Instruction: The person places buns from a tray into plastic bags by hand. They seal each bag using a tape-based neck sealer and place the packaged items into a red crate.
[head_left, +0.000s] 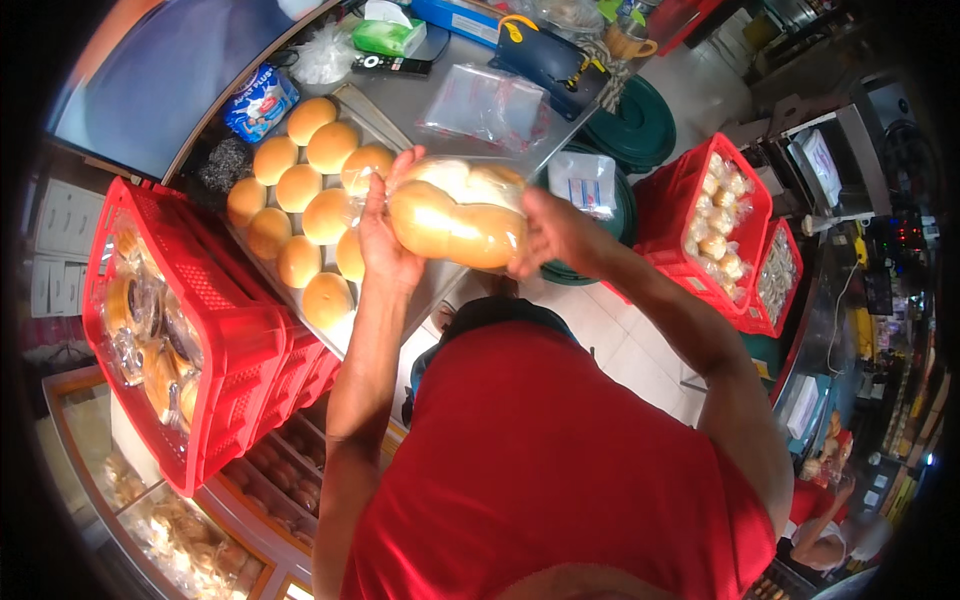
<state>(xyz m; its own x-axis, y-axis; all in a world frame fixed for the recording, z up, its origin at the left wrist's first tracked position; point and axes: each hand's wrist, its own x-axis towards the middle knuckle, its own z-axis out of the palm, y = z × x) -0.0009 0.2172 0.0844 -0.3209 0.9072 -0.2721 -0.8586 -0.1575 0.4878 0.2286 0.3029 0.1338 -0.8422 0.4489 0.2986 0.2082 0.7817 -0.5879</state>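
Between my two hands is a clear plastic bag of golden bread buns (457, 217), held up over the table's near edge. My left hand (390, 232) grips the bag's left end, thumb and fingers around it. At the right end, my right hand (551, 232) has its fingers against the plastic; they look slightly blurred. Left of the bag, rows of round buns (298, 187) lie on a metal tray (375, 120), some of them partly hidden by my left hand. A stack of flat clear plastic bags (487, 105) lies behind the bagged buns.
Red plastic crates (206, 337) with packaged bread stand at the left; more red crates (675, 232) hold wrapped items at the right. Green lidded bins (630, 127) stand beside the table. A remote control (391, 65) and a dark blue case (547, 64) lie at the back. Another person (821, 525) is far right.
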